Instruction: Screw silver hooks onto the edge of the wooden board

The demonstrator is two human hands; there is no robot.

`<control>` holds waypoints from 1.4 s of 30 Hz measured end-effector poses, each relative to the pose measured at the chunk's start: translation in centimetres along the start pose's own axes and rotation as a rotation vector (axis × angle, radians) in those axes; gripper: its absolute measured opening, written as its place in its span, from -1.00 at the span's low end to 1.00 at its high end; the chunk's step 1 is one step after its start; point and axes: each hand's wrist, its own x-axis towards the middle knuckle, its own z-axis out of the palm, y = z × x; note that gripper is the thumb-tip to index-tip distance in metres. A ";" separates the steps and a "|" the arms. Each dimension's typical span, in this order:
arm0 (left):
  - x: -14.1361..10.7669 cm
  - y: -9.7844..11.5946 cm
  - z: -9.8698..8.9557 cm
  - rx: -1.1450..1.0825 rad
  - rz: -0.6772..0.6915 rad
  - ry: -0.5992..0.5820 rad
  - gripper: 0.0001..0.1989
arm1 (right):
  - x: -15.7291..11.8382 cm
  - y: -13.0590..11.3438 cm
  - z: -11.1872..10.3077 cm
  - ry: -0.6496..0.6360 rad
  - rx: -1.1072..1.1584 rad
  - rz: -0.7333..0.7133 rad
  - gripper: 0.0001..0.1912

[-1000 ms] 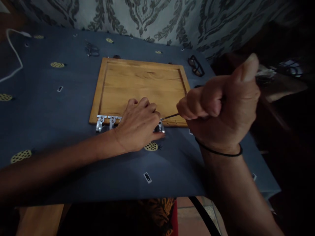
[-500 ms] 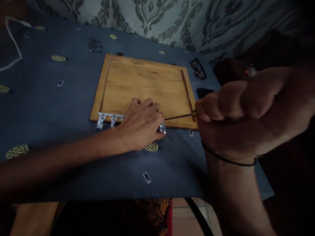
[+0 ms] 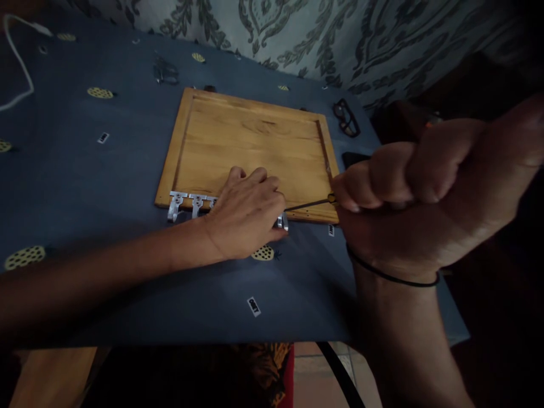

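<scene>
A framed wooden board (image 3: 255,136) lies flat on the table. Along its near edge, at the left, sit silver metal hooks (image 3: 196,205) that jut out over the edge. My left hand (image 3: 244,215) rests on that edge with its fingers curled, thumb below and index finger above a metal hook (image 3: 282,221) that it mostly covers. Wrapped in a fist, my right hand (image 3: 408,192) grips a screwdriver (image 3: 308,204). The thin shaft points left, and its tip is hidden at my left fingertips.
The table has a blue patterned cloth (image 3: 127,294). Eyeglasses (image 3: 346,118) lie beyond the board's far right corner, with a dark flat object (image 3: 356,160) nearer. Pliers-like tools (image 3: 165,72) lie at the back left, a white cable (image 3: 26,71) at far left. A patterned curtain (image 3: 289,34) hangs behind.
My right fist has turned slightly round the screwdriver and shifted a little left. My left hand stays at the same hook. The whole view has shifted slightly.
</scene>
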 end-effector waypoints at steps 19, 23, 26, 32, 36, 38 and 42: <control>-0.2 -0.3 0.4 -0.004 0.034 0.048 -0.66 | 1.0 0.6 -1.4 -0.184 -0.040 -0.140 -0.10; -0.3 -0.2 0.4 -0.012 0.027 0.033 -0.67 | 0.9 0.4 -1.2 -0.188 -0.036 -0.112 -0.09; -0.3 -0.3 0.4 -0.017 0.032 0.044 -0.69 | 0.5 0.1 -0.6 -0.079 -0.017 -0.040 -0.10; -0.4 -0.3 0.5 -0.026 0.038 0.079 -0.71 | -0.1 -0.4 -0.1 -0.001 -0.001 0.151 -0.16; -0.3 -0.2 0.4 -0.032 0.036 0.062 -0.72 | 0.0 -0.2 -0.1 0.005 -0.005 0.102 -0.15; -0.3 -0.2 0.4 -0.033 0.035 0.057 -0.72 | 0.0 -0.1 -0.1 0.013 -0.010 0.082 -0.13; -0.3 -0.3 0.5 -0.032 0.034 0.060 -0.72 | 0.1 0.1 -0.1 0.031 -0.011 0.086 -0.14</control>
